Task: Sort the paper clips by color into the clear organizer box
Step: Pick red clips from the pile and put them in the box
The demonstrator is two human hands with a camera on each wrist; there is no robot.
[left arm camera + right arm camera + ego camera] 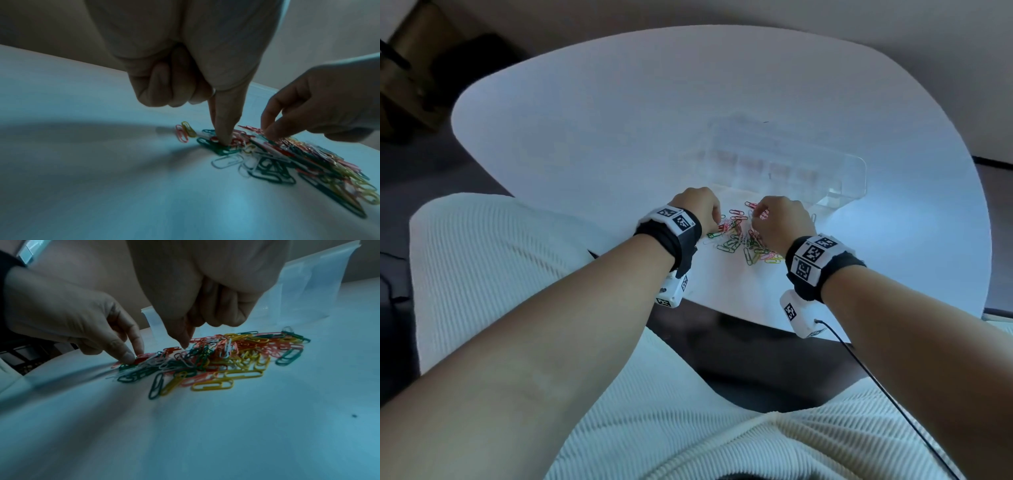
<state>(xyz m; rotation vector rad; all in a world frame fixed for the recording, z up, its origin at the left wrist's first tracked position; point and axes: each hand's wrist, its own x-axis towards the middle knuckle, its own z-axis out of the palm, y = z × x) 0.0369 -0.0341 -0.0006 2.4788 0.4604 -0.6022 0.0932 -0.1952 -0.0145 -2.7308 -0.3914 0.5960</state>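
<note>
A heap of red, pink, green, yellow and white paper clips point(743, 241) lies on the white table point(585, 137), just in front of the clear organizer box point(854, 178). My left hand point(223, 141) is at the heap's left edge. Its thumb and forefinger pinch a red clip point(141, 359) against the table, and its other fingers are curled in. My right hand point(185, 344) hangs over the heap's middle. Its thumb and forefinger tips meet on a clip at the top of the pile point(269, 134). I cannot tell that clip's colour. The box compartments look empty.
The organizer's translucent wall point(308, 280) rises right behind the clips. A pink and a yellow clip point(185, 132) lie apart at the heap's far left. The table's near edge point(722, 308) is close under my wrists, with my lap in white ribbed cloth point(688, 428) below.
</note>
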